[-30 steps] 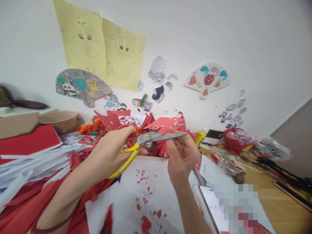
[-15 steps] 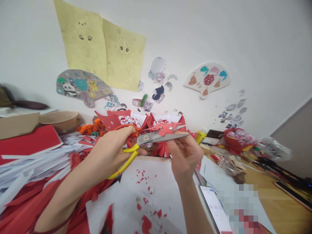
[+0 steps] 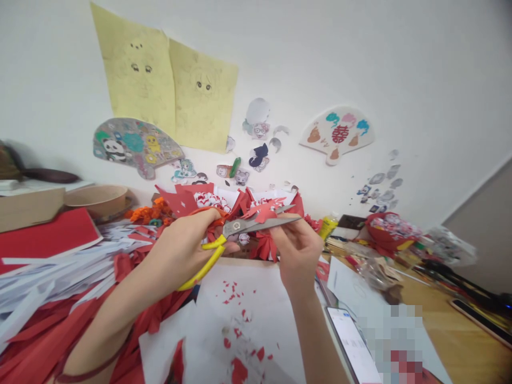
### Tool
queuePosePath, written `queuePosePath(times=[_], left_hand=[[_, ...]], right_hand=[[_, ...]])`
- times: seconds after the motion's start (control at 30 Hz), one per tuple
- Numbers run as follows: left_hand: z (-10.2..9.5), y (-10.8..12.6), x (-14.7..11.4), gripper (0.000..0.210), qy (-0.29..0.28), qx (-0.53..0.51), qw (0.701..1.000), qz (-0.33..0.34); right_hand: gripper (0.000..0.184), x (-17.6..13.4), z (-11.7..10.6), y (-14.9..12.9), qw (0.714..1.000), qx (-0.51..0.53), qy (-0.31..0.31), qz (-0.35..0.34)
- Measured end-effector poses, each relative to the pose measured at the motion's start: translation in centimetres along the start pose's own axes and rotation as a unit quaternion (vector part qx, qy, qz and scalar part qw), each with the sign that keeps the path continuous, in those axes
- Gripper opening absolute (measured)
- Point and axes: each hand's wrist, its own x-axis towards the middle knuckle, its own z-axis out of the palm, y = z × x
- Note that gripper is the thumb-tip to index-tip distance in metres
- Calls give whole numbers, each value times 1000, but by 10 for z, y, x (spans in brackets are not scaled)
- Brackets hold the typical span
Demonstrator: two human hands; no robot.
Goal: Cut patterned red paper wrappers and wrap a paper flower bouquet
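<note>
My left hand is closed around the yellow and orange handles of a pair of scissors, whose blades point right and stand a little apart. Between the blades lies a cut piece of red paper. My right hand pinches near the blade tips, on the red paper's right side; its fingertips are partly behind the blades. Below both hands, a white sheet bears several small red paper scraps.
White paper strips and red strips heap up at the left. Red paper bundles stand against the wall. A phone lies right of my right arm, near a yellow bottle and a clear plastic bag.
The scissors, the red paper and my right hand have shifted slightly left. The red paper has turned a little between the blades. Both hands keep their hold.
</note>
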Motion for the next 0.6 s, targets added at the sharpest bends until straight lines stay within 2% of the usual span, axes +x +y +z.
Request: queuePosePath(times=[0.27, 0.43, 0.6], left_hand=[[-6, -12, 0, 33, -59, 31, 997, -33], [-12, -16, 0, 32, -74, 63, 994, -41], [-5, -13, 2, 27, -64, 61, 996, -30]], right_hand=[[7, 4, -5, 13, 999, -7, 37, 25], [15, 8, -7, 21, 993, -8, 112, 29], [16, 8, -4, 25, 985, 3, 175, 4]])
